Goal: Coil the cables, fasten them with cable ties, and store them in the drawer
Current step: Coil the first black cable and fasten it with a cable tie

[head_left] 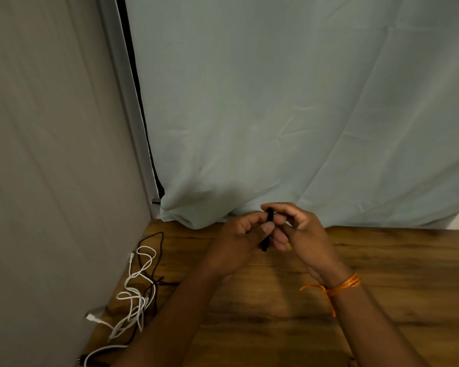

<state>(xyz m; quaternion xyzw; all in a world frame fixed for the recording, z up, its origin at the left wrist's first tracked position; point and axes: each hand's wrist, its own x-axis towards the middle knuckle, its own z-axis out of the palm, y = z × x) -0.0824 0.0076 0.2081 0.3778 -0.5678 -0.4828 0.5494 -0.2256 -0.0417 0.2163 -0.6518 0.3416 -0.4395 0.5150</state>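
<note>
Both hands together above the desk, clamped on one black cable tie; cables lie loose at the left.

Left edge: a tangle of white and black cables [137, 300] rests uncoiled on the wooden desk [276, 327], close against a grey curtain [51, 154], well apart from the hands. Centre: the left hand [239, 239] has its fingers curled, thumb laid flat across a black cable tie [269, 217], a narrow strip standing near upright, its lower end poking out below the fingers. The right hand [302, 234] meets it fingertip to fingertip, fingers curled, pinching the strip's upper part. An orange thread [342, 286] is tied round the right wrist. A pale blue-green cloth [276, 102] hangs behind, its hem on the desk's far edge.
</note>
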